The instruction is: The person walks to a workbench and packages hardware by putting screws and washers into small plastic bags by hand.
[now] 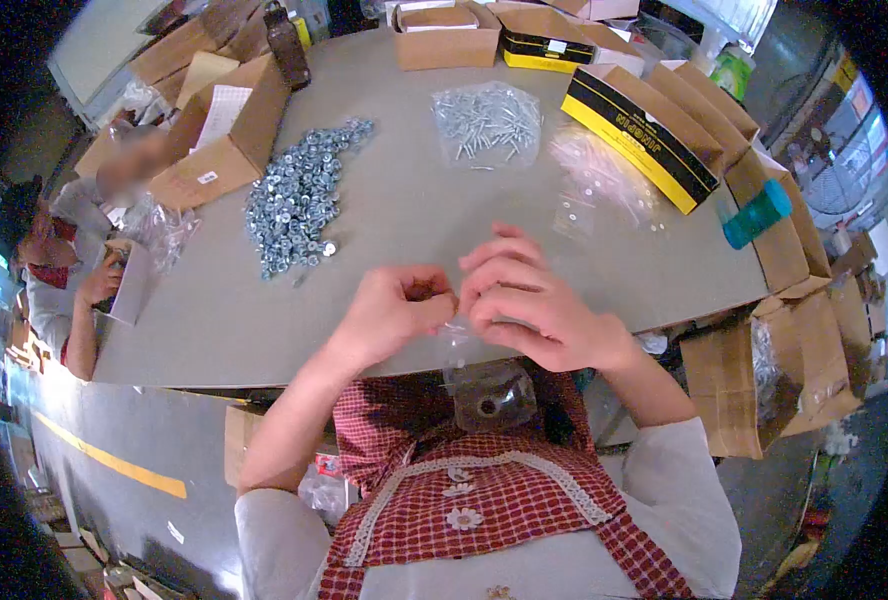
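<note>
A small clear plastic bag [494, 397] hangs at the table's near edge, in front of the checked apron. A dark round spot shows in its lower part, too small to name. My left hand [396, 312] is closed, thumb against curled fingers, at the bag's top end. Close beside it, my right hand [536, 305] pinches at the same end with thumb and forefinger, its other fingers loosely curved. The fingertips partly hide the bag's top. Beyond my hands lie a pile of metal nuts or washers [299, 195] and a clear bag of screws [486, 122].
Small clear bags [604, 180] lie by a black and yellow box [644, 135] at the right. A teal bottle [757, 214] rests at the right edge. Cardboard boxes [449, 47] line the far side. At the left, another person's hand [102, 280] holds a white box.
</note>
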The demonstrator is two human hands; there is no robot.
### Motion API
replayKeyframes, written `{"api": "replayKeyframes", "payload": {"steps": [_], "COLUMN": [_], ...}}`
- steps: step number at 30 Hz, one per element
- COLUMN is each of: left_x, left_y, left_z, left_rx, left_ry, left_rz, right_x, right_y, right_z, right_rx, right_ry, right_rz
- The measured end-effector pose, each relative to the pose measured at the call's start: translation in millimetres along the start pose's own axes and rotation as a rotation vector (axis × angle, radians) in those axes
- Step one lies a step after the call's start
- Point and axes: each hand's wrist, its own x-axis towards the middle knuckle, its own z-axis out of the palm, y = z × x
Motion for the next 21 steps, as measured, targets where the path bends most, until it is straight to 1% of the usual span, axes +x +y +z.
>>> {"api": "replayKeyframes", "payload": {"steps": [2,3,5,6,8,9,11,14,17,20,21], "left_x": [-5,-5,-4,-3,-1,0,3,10,4,-1,-2], "left_y": [14,15,18,18,16,11,-1,-7,-6,-15,-20], "left_z": [-4,-5,-8,-7,-4,-2,0,-10,-17,-19,-22], "left_rx": [-0.074,-0.051,-0.004,0.063,0.198,0.209,0.230,0.175,-0.309,-0.415,-0.388], "left_ry": [-0.037,-0.025,0.002,0.037,0.103,0.167,0.296,0.580,0.355,0.237,0.289], "left_rz": [-0.019,-0.052,-0.112,-0.083,-0.024,0.009,0.074,0.280,-0.059,-0.060,-0.013], "right_x": [-1,-1,-1,0,-1,-2,-7,-8,-7,-9,-9], "right_y": [0,-1,-5,-8,-10,-9,-6,-10,-14,-14,-14], "right_z": [-2,-2,2,5,9,11,10,-1,-6,-5,-4], "right_rx": [0.033,0.050,-0.145,-0.243,-0.334,-0.380,-0.345,-0.333,-0.330,-0.317,-0.311], "right_ry": [-0.024,-0.037,-0.044,-0.045,-0.071,-0.084,-0.089,-0.130,-0.170,-0.181,-0.179], "right_rz": [0.004,0.007,0.028,0.038,0.110,0.148,0.187,0.249,0.266,0.251,0.246]}}
